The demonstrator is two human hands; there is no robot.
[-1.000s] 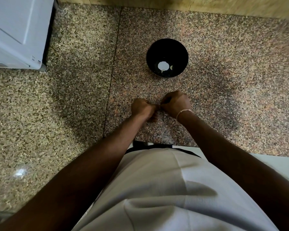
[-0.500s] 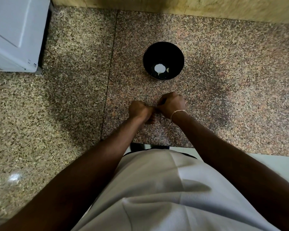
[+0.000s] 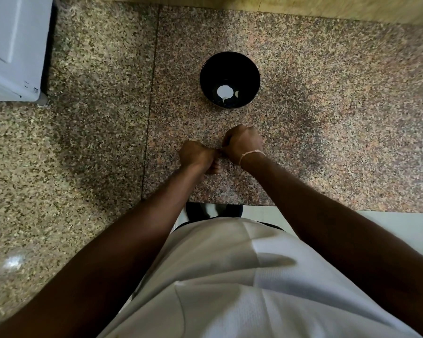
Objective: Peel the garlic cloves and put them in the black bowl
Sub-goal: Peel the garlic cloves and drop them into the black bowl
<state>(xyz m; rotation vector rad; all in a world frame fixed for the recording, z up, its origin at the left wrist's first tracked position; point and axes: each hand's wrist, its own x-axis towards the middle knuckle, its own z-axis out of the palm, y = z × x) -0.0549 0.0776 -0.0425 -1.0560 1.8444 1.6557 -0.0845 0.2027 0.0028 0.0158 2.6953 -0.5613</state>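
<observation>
Left hand (image 3: pixel 196 154) and right hand (image 3: pixel 242 143) meeting above the speckled granite surface (image 3: pixel 327 118), fingers curled, whatever they pinch hidden between them, black bowl (image 3: pixel 230 79) just beyond, pale peeled garlic cloves (image 3: pixel 225 92) inside.

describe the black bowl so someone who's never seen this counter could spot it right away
Start at the speckled granite counter that fills the view, and look past the two hands working together near its front edge. The black bowl sits beyond them, toward the wall. It is the only round, dark thing there, with pale pieces in its bottom.
</observation>
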